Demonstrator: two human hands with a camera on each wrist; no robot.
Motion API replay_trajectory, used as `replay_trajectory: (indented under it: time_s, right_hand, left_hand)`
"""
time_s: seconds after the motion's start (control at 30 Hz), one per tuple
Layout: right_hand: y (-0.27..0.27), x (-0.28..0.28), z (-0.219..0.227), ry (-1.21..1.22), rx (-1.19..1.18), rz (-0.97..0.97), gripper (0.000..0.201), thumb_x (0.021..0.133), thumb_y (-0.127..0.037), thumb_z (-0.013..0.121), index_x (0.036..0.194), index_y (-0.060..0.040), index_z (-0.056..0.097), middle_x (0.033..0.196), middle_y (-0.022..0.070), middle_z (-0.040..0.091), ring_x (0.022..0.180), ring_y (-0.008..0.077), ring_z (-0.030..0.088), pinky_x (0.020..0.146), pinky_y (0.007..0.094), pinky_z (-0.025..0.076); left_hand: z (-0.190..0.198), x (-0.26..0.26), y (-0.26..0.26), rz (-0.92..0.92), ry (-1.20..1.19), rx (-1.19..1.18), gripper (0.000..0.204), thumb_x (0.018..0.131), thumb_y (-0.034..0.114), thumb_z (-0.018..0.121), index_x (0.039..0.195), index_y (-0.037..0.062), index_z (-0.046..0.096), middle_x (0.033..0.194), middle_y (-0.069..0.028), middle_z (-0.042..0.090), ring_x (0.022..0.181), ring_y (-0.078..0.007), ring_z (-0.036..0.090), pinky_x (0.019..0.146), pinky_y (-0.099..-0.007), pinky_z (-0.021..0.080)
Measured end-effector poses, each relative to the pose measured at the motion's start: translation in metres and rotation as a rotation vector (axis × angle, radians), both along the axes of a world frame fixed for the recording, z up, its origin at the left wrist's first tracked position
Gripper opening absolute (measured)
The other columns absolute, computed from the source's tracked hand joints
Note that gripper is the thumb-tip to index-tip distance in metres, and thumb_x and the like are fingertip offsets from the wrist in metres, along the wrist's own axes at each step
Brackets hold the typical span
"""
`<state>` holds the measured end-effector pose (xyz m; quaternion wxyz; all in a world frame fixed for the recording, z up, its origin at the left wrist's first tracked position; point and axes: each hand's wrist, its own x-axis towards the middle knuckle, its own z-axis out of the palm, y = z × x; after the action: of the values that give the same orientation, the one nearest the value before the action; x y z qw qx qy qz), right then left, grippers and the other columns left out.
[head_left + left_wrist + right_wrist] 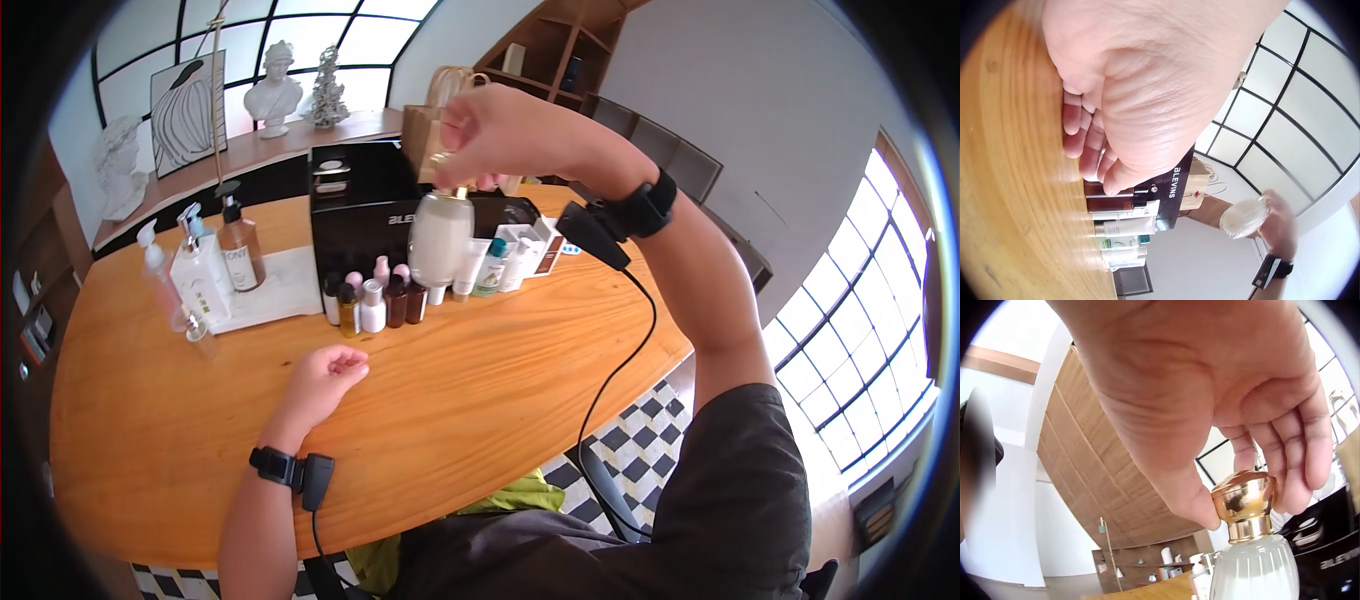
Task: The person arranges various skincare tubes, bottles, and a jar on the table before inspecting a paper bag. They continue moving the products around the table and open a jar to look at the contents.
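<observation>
My right hand [500, 130] pinches the round gold cap [1244, 500] of a ribbed, frosted-white bottle [441, 240] that looks like a perfume bottle. The bottle hangs upright in the air, in front of a black box [355, 240]. In the right wrist view the thumb is on one side of the cap and the fingers on the other. My left hand [325, 385] lies at the wooden table [450, 400] with loosely curled fingers and holds nothing. Just beyond it stand small bottles, among them a white bottle [373, 308] and a brown bottle [397, 302].
White tubes [472, 270], a green-labelled bottle [490, 270] and small cartons [548, 248] stand to the right of the black box. Pump bottles [240, 245] stand on a white tray [285, 295] at left. A paper bag [420, 130] stands behind the box. Cables run from both wrists.
</observation>
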<state>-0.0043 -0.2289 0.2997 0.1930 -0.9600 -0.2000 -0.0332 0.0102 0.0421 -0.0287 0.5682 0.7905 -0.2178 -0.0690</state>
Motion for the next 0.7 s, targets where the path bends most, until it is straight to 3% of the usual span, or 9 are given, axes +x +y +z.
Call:
replay_trajectory:
  time_s: [0.17, 0.33, 0.4, 0.5, 0.7]
  right_hand:
    - [-0.101, 0.002, -0.011, -0.070, -0.096, -0.251, 0.044, 0.078, -0.026, 0.087, 0.102, 0.0024, 0.064, 0.085, 0.0106, 0.070, 0.075, 0.0186, 0.071, 0.069, 0.0323, 0.057]
    - [-0.174, 0.039, -0.031, -0.170, -0.114, -0.414, 0.047, 0.077, -0.024, 0.087, 0.109, 0.0031, 0.067, 0.096, 0.0156, 0.073, 0.079, 0.0233, 0.073, 0.072, 0.0336, 0.058]
    - [-0.199, 0.061, -0.043, -0.318, -0.136, -0.440, 0.049, 0.076, -0.024, 0.088, 0.112, 0.0029, 0.068, 0.100, 0.0166, 0.074, 0.087, 0.0253, 0.074, 0.076, 0.0347, 0.060]
    - [-0.216, 0.086, -0.057, -0.333, -0.098, -0.463, 0.050, 0.076, -0.023, 0.088, 0.114, 0.0023, 0.068, 0.104, 0.0174, 0.074, 0.093, 0.0268, 0.075, 0.080, 0.0354, 0.060]
    - [-0.223, 0.117, -0.085, -0.269, -0.036, -0.505, 0.051, 0.077, -0.024, 0.088, 0.115, 0.0018, 0.067, 0.103, 0.0167, 0.074, 0.091, 0.0271, 0.075, 0.081, 0.0361, 0.061]
  left_hand:
    - [0.008, -0.005, -0.001, 0.038, 0.022, 0.017, 0.025, 0.099, 0.017, 0.078, 0.117, -0.0003, 0.078, 0.100, -0.0034, 0.077, 0.090, -0.0108, 0.067, 0.083, -0.0268, 0.054]
    - [0.009, -0.007, -0.001, 0.054, 0.064, 0.012, 0.024, 0.100, 0.016, 0.077, 0.118, 0.0001, 0.077, 0.098, -0.0005, 0.074, 0.089, -0.0087, 0.065, 0.084, -0.0251, 0.053]
    - [0.011, -0.008, -0.002, 0.061, 0.072, 0.023, 0.024, 0.101, 0.016, 0.076, 0.118, -0.0001, 0.077, 0.098, 0.0001, 0.073, 0.089, -0.0082, 0.064, 0.084, -0.0247, 0.053]
    - [0.011, -0.008, -0.003, 0.068, 0.091, -0.018, 0.025, 0.102, 0.016, 0.076, 0.118, -0.0017, 0.076, 0.099, -0.0003, 0.073, 0.089, -0.0085, 0.064, 0.085, -0.0248, 0.053]
    - [0.012, -0.009, -0.002, 0.063, 0.117, -0.057, 0.025, 0.102, 0.014, 0.075, 0.120, -0.0032, 0.075, 0.101, -0.0009, 0.073, 0.092, -0.0087, 0.065, 0.086, -0.0253, 0.054]
